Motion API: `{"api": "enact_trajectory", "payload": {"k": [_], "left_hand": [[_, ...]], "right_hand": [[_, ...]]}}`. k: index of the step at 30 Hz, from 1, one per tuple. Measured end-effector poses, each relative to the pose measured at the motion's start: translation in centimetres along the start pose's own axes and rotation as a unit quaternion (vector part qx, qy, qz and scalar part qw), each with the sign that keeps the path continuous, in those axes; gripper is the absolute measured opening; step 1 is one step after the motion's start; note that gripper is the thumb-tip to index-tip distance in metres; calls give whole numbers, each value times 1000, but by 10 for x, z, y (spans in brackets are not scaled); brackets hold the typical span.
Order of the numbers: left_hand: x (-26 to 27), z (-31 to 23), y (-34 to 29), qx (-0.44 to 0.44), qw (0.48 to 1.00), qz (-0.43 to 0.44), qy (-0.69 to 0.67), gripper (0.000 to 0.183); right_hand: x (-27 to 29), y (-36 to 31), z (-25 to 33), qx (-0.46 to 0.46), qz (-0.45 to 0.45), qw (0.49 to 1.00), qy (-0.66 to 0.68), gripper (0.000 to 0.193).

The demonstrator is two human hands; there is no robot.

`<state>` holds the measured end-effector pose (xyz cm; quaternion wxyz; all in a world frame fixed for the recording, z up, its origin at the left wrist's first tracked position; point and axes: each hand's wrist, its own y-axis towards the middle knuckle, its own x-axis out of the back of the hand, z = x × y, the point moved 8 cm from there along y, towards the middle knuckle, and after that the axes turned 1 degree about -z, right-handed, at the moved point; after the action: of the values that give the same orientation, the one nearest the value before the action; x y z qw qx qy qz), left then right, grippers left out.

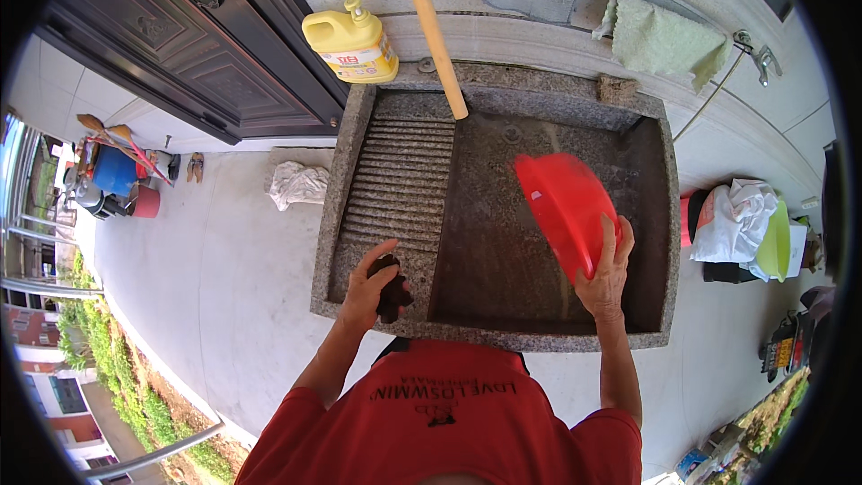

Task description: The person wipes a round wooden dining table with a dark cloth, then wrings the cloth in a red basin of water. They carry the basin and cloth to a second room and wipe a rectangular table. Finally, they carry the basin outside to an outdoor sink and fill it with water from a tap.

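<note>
My right hand [608, 271] grips the rim of a red plastic basin [566, 208], tilted on its side over the deep part of a stone sink [325, 242]. The basin's inside faces away from me, so I cannot see whether it holds anything. My left hand [361, 295] is closed around a dark, crumpled wad [391, 289], perhaps cloth, above the near left corner of the sink. The ribbed washboard [395, 180] of the sink lies just beyond that hand. A tan tube [435, 40] hangs from the tap over the sink.
A yellow pump jug [352, 47] stands at the sink's far left corner. A brown block [617, 88] sits on the far rim. A pale green towel [666, 40] hangs on the wall. A white cloth [298, 185] lies left; bags [736, 220] stand right.
</note>
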<state>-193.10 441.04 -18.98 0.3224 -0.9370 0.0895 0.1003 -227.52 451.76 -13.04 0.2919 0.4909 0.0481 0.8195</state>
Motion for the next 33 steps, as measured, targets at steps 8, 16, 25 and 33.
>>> {"api": "enact_trajectory", "payload": {"k": [8, 16, 25, 33], "left_hand": [[18, 57, 32, 65, 990, 121, 28, 28], [-24, 63, 60, 129, 967, 47, -215, 43], [18, 34, 113, 31, 989, 21, -146, 50], [-10, 1, 98, 55, 993, -14, -103, 45]], "right_hand": [[-53, -19, -41, -353, -67, 724, 589, 69], [-130, -41, 58, -443, 8, 603, 663, 66], [-37, 177, 155, 46, -42, 959, 277, 60], [-56, 331, 280, 250, -112, 958, 85, 37]]}}
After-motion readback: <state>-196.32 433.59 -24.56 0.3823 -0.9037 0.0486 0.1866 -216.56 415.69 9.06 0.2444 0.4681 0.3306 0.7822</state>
